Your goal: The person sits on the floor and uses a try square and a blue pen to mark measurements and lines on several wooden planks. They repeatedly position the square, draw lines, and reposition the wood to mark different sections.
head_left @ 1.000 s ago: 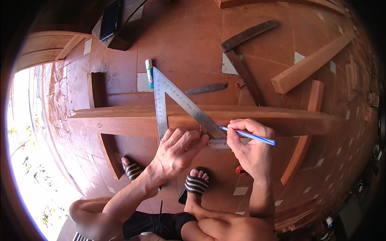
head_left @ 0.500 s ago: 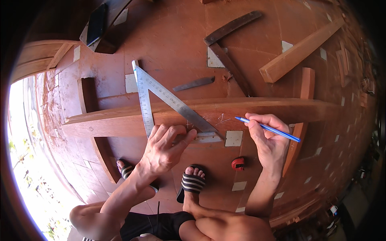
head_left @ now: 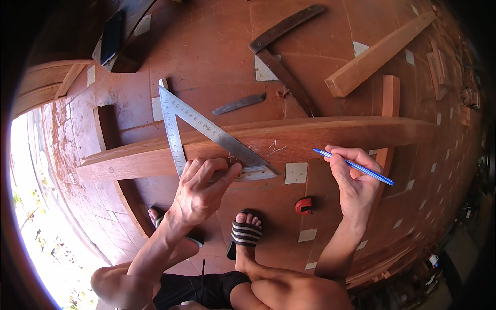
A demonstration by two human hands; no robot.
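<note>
A long reddish wooden beam (head_left: 305, 139) lies across in front of me, with pale pen-like marks on its near face. Over its left half rests a metal triangular set square (head_left: 209, 126) with ruler markings. My left hand (head_left: 200, 190) has its fingers curled on the square's thick near edge, gripping it against the beam. In my right hand (head_left: 356, 178) is a blue-and-white striped pen (head_left: 368, 171), pinched between thumb and fingers. The pen's tip points left, beside the beam's face, to the right of the marks; whether it touches the wood I cannot tell.
Cross timbers (head_left: 390, 98) support the beam at both ends. A red tape measure (head_left: 304, 206) lies near my sandalled foot (head_left: 247, 230). Beyond the beam are a flat dark strip (head_left: 239, 103), a dark angled wooden piece (head_left: 284, 72), a squared timber (head_left: 380, 54) and a phone (head_left: 112, 39).
The view has shifted a little, so the beam and square appear slightly further left. My right hand with the pen has drawn slightly right, away from the marks. My left hand keeps its hold.
</note>
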